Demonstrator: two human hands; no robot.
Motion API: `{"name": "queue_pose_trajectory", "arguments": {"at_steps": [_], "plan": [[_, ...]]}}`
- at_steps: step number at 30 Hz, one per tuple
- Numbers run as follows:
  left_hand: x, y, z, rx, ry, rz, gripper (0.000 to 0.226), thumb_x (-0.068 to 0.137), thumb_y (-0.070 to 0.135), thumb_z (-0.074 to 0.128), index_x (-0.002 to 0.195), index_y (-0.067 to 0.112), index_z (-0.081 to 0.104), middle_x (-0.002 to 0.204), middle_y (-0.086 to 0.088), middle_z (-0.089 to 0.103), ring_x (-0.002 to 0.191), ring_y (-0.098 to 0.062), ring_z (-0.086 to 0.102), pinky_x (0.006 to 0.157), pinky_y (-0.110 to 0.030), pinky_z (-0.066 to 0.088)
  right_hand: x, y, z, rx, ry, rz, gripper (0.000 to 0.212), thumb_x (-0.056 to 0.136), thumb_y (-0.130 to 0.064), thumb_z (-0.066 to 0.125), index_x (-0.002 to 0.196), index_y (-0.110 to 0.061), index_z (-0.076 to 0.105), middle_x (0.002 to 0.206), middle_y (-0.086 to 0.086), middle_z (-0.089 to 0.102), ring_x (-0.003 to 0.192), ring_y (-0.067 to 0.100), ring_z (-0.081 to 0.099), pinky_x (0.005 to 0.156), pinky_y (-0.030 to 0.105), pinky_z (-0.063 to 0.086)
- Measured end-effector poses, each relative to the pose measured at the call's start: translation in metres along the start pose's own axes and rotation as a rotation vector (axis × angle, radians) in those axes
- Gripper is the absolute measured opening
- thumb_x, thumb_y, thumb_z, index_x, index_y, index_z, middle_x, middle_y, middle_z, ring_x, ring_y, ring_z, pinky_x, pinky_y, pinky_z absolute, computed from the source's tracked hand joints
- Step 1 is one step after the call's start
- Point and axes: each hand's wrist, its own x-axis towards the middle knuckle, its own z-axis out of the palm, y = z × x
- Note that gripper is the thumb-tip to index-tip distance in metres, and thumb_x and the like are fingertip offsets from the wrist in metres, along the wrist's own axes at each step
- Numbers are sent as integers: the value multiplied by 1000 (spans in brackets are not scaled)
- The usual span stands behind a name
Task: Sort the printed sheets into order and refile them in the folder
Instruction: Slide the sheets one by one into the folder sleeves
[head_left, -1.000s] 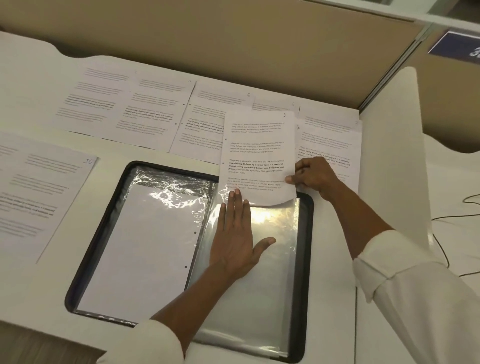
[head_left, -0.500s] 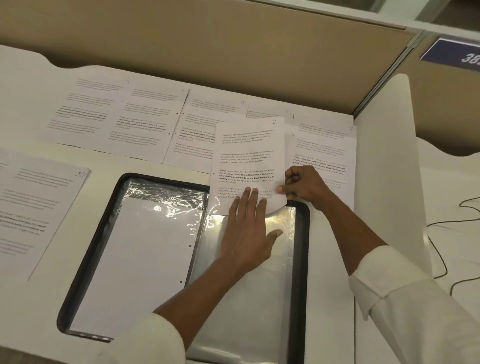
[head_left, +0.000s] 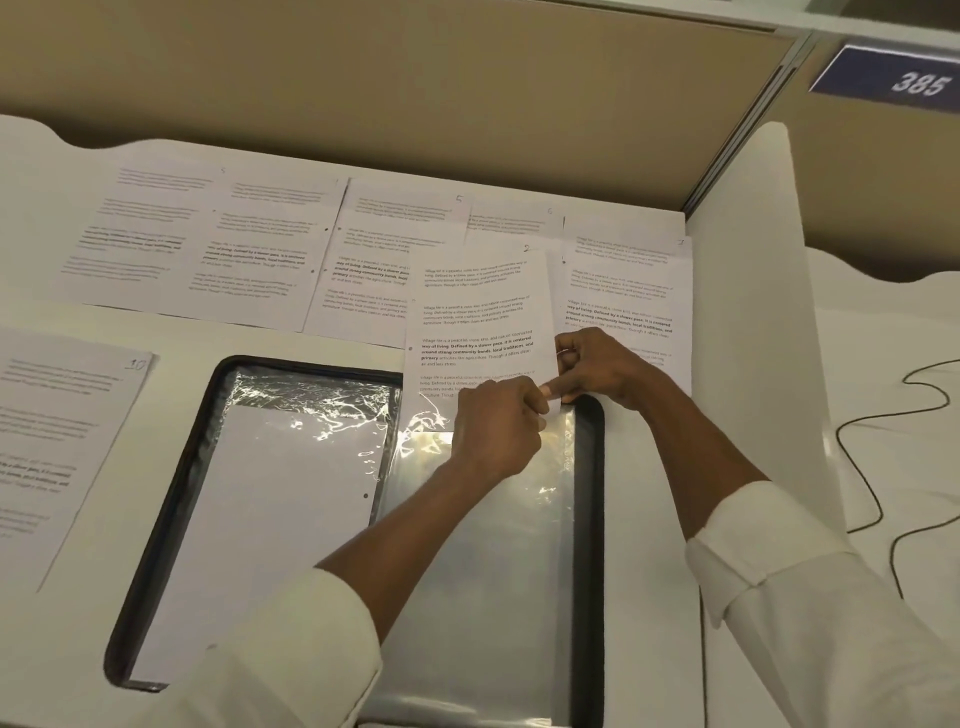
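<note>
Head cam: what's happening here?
A person is refiling sheets in an open black folder. The right hand pinches the lower right edge of the sheet marked 2, whose bottom edge sits at the mouth of the right-hand clear sleeve. The left hand appears to pinch that sleeve's top edge open. Most of the sheet is outside. The left-hand sleeve holds a sheet already. Other sheets lie in a row behind; a sheet marked 10 lies at left.

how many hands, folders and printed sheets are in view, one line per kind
hands: 2, left hand and right hand
loose printed sheets flat on the desk: 6 (overlaps may hide more)
printed sheet marked 2, pinched by the right hand: 1
folder: 1
total: 10
</note>
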Motion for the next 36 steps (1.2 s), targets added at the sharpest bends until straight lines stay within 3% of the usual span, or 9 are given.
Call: {"name": "queue_pose_trajectory", "arguments": {"at_steps": [6,10,14,17,21,24,27,32,36], "plan": [[-3,2,-2,-166,23,-20,15,84,17,87,92,27,79,96,11,80,87,-8,74,97,-37,57,-1,2,10,-87,104,-36,38,73,-3,93,105,-3,74,94,14,79,80,27,76,72,36,66],[-3,3,-2,-180,36,-14,15,84,18,87,91,28,78,95,12,80,88,-8,73,102,-41,55,-6,7,17,-40,153,-42,36,68,-2,95,91,1,69,79,24,69,63,23,64,66,38,61],[-3,4,1,-211,19,-13,14,82,23,88,92,26,79,93,12,79,89,-10,72,99,-45,57,-9,15,22,-13,191,-38,44,65,-8,96,98,3,69,90,32,69,65,25,63,66,42,61],[-5,7,5,-212,19,-3,14,81,23,88,91,27,79,92,13,79,91,-11,71,100,-50,55,-10,15,21,11,196,-45,50,63,-11,98,101,3,70,92,31,70,68,26,65,68,45,63],[-4,10,8,-213,60,-30,17,83,19,86,93,28,76,96,14,75,99,-15,68,107,-47,49,-14,11,19,7,187,-31,37,69,-3,93,94,2,67,76,19,64,65,20,59,67,38,58],[-6,14,4,-135,85,-6,22,84,16,84,100,25,71,108,11,67,112,-20,58,105,-35,37,-16,10,20,44,166,-7,40,70,-6,96,97,2,69,79,21,66,66,21,61,62,31,58],[-10,9,1,-30,125,12,24,85,21,84,104,25,70,117,5,64,116,-20,53,103,-35,36,-17,7,21,47,161,5,36,74,-7,95,100,0,71,85,20,75,65,19,70,61,27,59],[-26,-35,1,152,282,68,39,86,33,84,115,15,67,132,-7,60,127,-32,53,107,-48,43,-19,3,15,108,136,27,39,74,-8,95,105,-3,72,95,8,82,82,21,79,65,27,63],[-40,-75,2,307,232,56,63,94,54,68,135,7,57,161,-21,40,153,-40,30,125,-60,26,-17,4,14,105,156,61,38,79,-25,93,101,-1,75,92,10,81,73,19,73,60,26,53]]}}
